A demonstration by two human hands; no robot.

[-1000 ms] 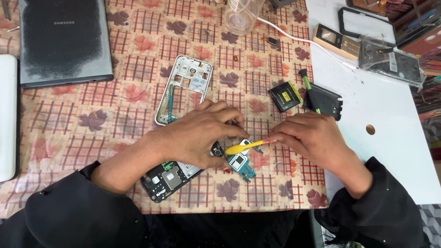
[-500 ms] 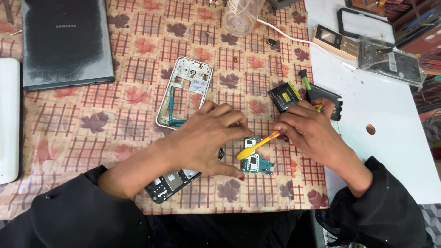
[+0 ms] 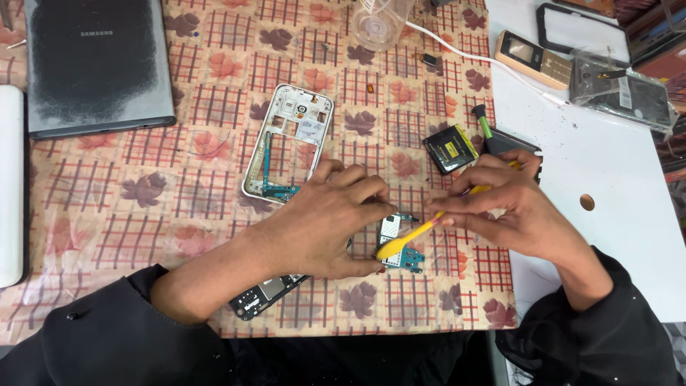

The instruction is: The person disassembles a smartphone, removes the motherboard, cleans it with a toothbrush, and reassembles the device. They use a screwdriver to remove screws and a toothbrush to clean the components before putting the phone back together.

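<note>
1. Head view, left hand (image 3: 325, 225): lies palm down on the checked tablecloth (image 3: 179, 193), fingers curled. Fingertips press on the small circuit board (image 3: 400, 243), pinning it rather than lifting it. The wrist partly covers a dark phone body (image 3: 264, 297) near the table edge.
2. Head view, right hand (image 3: 511, 211): closed in a pinch on the yellow pry tool (image 3: 421, 232). The flat tip of the tool rests on or against the circuit board; exact contact cannot be told.
3. Circuit board: blue-green and silver, flat on the cloth between the two hands, just right of the left fingertips.
4. White phone frame (image 3: 286, 143): empty shell, face up, above the left hand, apart from it.
5. Battery (image 3: 450, 149): black with a yellow label, just above the right hand. A dark part with a green-handled tool (image 3: 483, 123) lies beside it.
6. Further items: grey tablet (image 3: 96, 64) at top left; clear plastic cup (image 3: 379, 21) at top centre; gold keypad phone (image 3: 534, 57) and bagged device (image 3: 629, 89) on the white board (image 3: 607, 179) at right.
7. Step in hand, judged: prying or levering at a part on the board while it is held still.
8. Next move, judged: calls for steady downward hold from the left fingers and a light, shallow lift at the tool tip, since the board is thin and loose on the cloth.
</note>
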